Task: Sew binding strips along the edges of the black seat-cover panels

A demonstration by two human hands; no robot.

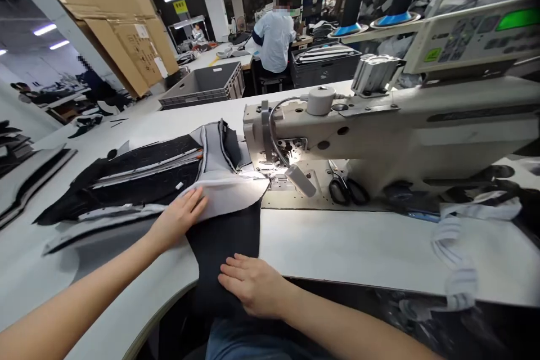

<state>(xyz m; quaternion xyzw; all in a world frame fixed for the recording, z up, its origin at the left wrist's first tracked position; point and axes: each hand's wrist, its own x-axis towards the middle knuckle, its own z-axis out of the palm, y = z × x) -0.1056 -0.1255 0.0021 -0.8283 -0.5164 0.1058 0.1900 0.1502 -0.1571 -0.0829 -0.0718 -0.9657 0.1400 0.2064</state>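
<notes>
A sewn piece of black and grey fabric (147, 171) lies across the table, its right end by the needle area of the sewing machine (291, 146). My left hand (179, 215) rests with fingers extended on the pale folded edge of this piece. Below that edge, a black fabric panel (230, 230) runs toward my lap and hangs over the table's front. My right hand (255, 284) lies flat on the black panel, fingers stretched out. The machine's small lamp (300, 181) lights the needle area, where details are too small to tell.
Black-handled scissors (346, 188) lie on the machine bed. Striped fabric strips (453, 247) drape over the right side. Stacked fabric pieces (29, 185) lie at the left. Behind the table stand a grey crate (211, 83) and cardboard boxes (130, 50). A person (275, 39) sits farther back.
</notes>
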